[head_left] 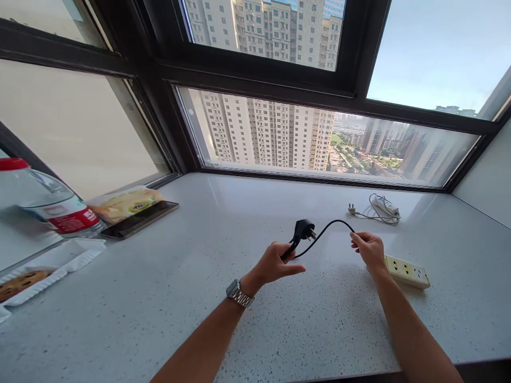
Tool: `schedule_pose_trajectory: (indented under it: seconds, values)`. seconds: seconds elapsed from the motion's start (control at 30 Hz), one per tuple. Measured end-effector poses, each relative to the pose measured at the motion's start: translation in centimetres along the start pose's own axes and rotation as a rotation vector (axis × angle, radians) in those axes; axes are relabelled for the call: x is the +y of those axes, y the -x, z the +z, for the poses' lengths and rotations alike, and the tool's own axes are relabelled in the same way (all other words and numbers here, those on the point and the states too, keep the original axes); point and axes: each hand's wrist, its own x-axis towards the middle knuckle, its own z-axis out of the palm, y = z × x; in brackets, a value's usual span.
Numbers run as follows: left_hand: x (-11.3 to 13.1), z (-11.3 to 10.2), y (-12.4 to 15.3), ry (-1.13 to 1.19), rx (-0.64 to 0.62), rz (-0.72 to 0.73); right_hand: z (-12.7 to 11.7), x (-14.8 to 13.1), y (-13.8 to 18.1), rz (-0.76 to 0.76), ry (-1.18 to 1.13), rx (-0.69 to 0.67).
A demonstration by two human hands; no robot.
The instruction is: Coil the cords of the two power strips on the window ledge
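Black power cord (332,223): held clear above the surface (191,319), arching between both hands.
- Left hand (275,264): grip closed around the cord just below the plug (304,229). The plug stands upright with its pins pointing right.
- Right hand (369,249): fingertips pinched on the cord's far end. Where the cord runs past this hand is hidden.
- White power strip (408,271): flat on the surface, just beside the right wrist, sockets facing up.
- White coiled cable (381,208): lies apart, nearer the window.
- Water bottle (51,208) and food tray (48,266): far left, well apart.

Judgement: the step in hand is holding and sorting the cord, with the plug free and mated to nothing. Any move toward the strip calls for turning the plug pins-down over a socket. The right hand would need to give slack so the arch does not pull the plug askew.
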Motion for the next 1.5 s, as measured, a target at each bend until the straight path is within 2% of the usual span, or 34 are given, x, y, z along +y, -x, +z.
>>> schedule_pose_trajectory:
  seconds: [0.07, 0.17, 0.3, 0.4, 0.6, 0.77, 1.0, 1.17, 1.3, 1.4, 1.5]
  values:
    - [-0.3, 0.8, -0.1, -0.007, -0.023, 0.012, -0.5, -0.2, -0.1, 0.013, 0.003, 0.047]
    - [-0.4, 2.6, -0.4, 0.012, 0.019, -0.037, -0.1, -0.6, 0.5, 0.011, -0.005, 0.063]
    - [-0.2, 4.9, -0.8, 0.138, 0.083, -0.145, 2.0, -1.2, 2.5, -0.079, -0.015, 0.020]
    - [0.0, 5.5, -1.1, 0.248, 0.155, -0.191, 3.9, -1.7, 4.8, -0.166, -0.012, -0.063]
    - [0.7, 4.9, -1.3, 0.490, 0.355, -0.198, 7.1, -1.6, 8.6, -0.399, 0.041, -0.239]
    - [1.3, 4.2, -1.2, 0.678, 0.460, -0.264, 8.2, -0.8, 9.2, -0.587, 0.212, -0.315]
    - [1.8, 2.8, -1.2, 0.938, 0.405, -0.229, 8.0, -0.8, 9.1, -0.778, 0.339, -0.352]
    - [1.5, 2.0, -1.4, 1.034, 0.378, -0.165, 7.3, -1.6, 9.7, -0.963, 0.260, -0.319]
    - [1.1, 1.4, -1.4, 1.072, 0.420, -0.145, 7.0, -1.6, 10.3, -1.115, 0.121, -0.501]
    - [0.9, 1.0, -1.3, 1.058, 0.410, -0.186, 7.1, -1.4, 10.6, -1.156, 0.116, -0.591]
    - [0.8, 0.9, -1.2, 1.028, 0.373, -0.213, 7.0, -1.6, 10.4, -1.105, 0.090, -0.548]
